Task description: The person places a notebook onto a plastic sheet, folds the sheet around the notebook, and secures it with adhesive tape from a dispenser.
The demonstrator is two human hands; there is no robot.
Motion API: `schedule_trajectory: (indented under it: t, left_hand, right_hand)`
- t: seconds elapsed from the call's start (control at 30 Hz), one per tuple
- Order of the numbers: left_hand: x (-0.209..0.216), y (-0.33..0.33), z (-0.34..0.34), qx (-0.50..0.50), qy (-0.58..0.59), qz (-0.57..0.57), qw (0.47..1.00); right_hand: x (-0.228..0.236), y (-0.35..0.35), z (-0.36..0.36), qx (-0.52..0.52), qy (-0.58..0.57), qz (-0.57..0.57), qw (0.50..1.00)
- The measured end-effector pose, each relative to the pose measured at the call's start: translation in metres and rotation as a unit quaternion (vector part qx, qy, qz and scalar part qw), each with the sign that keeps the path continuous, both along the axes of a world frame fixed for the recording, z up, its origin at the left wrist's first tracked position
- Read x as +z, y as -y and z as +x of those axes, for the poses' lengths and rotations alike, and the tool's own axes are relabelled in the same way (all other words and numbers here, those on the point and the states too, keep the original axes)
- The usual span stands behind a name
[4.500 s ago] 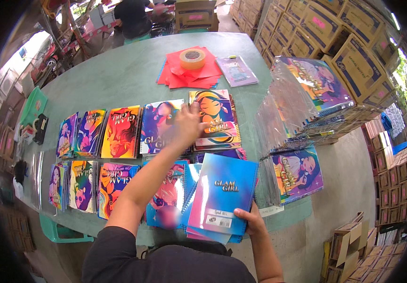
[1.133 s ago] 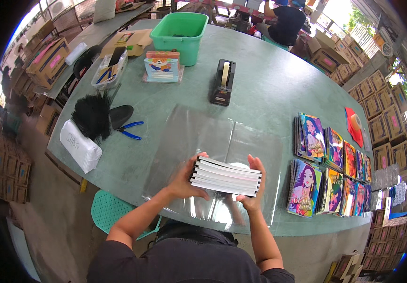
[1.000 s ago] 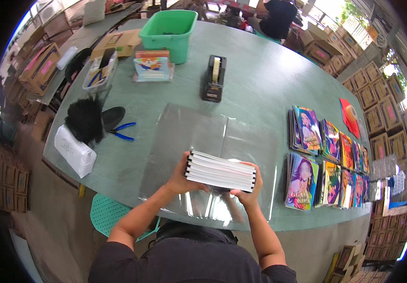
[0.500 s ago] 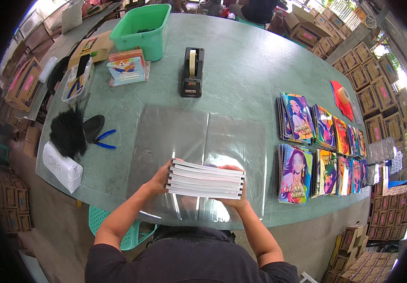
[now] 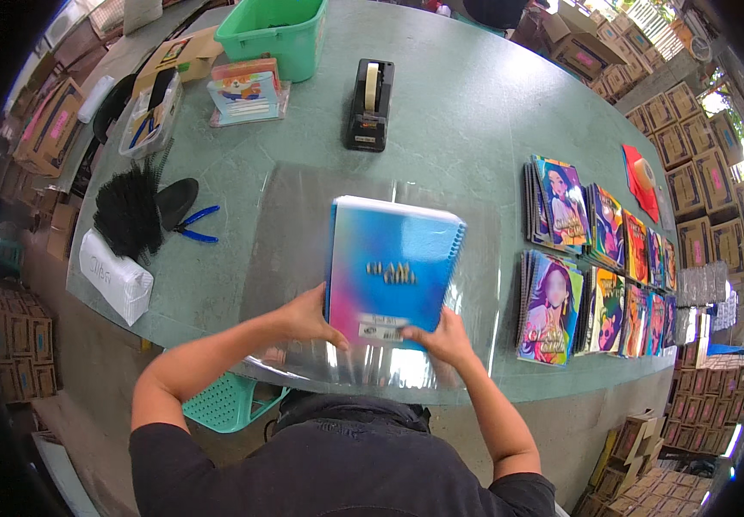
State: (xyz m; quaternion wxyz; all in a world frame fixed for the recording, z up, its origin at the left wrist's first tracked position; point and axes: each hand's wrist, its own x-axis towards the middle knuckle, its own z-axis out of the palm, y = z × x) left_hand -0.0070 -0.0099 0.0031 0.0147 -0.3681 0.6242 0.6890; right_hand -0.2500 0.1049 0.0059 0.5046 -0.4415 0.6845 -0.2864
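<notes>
A stack of spiral notebooks [image 5: 393,250] with a blue and pink cover on top lies over the clear plastic sheet [image 5: 290,224], its coil along the right side. My left hand [image 5: 310,317] holds the lower left corner of the stack, the thumb near the bottom edge and the other fingers partly hidden at the side. My right hand [image 5: 446,338] grips the lower right corner, thumb pressed on the cover beside a white label. The fingers under the stack are hidden.
Rows of colourful notebooks [image 5: 548,302] lie at the right. Ahead stands a black tape dispenser [image 5: 369,108]; a green bin [image 5: 273,43] is at the far left. Blue-handled pliers [image 5: 198,226], a black brush [image 5: 126,211] and a white wrapped bundle [image 5: 115,276] lie at left.
The stack has been turned from showing its white page edges to showing its blue cover. It is lower and farther from me, both hands now at its near corners.
</notes>
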Motion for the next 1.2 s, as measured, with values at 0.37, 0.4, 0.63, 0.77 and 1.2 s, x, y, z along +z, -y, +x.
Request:
schedule_trajectory:
  t: [0.37, 0.4, 0.63, 0.77, 1.2]
  left_hand:
    - [0.004, 0.010, -0.014, 0.038, 0.043, 0.185, 0.981]
    - [-0.002, 0.007, -0.012, 0.049, 0.030, 0.188, 0.981]
    - [-0.007, -0.002, -0.001, 0.087, 0.011, 0.148, 0.985]
    - [0.025, -0.029, -0.004, 0.188, 0.016, -0.195, 0.963]
    - [-0.088, -0.157, -0.166, -0.012, -0.099, -0.617, 0.780]
  right_hand:
    - [-0.013, 0.022, -0.020, 0.101, -0.122, 0.155, 0.975]
    - [-0.013, 0.022, -0.019, 0.107, -0.126, 0.152, 0.974]
    - [-0.003, 0.027, -0.016, 0.157, -0.193, 0.161, 0.955]
    - [-0.005, 0.024, -0.014, 0.136, -0.212, 0.142, 0.957]
    - [0.043, -0.089, -0.107, -0.002, 0.006, -0.004, 1.000]
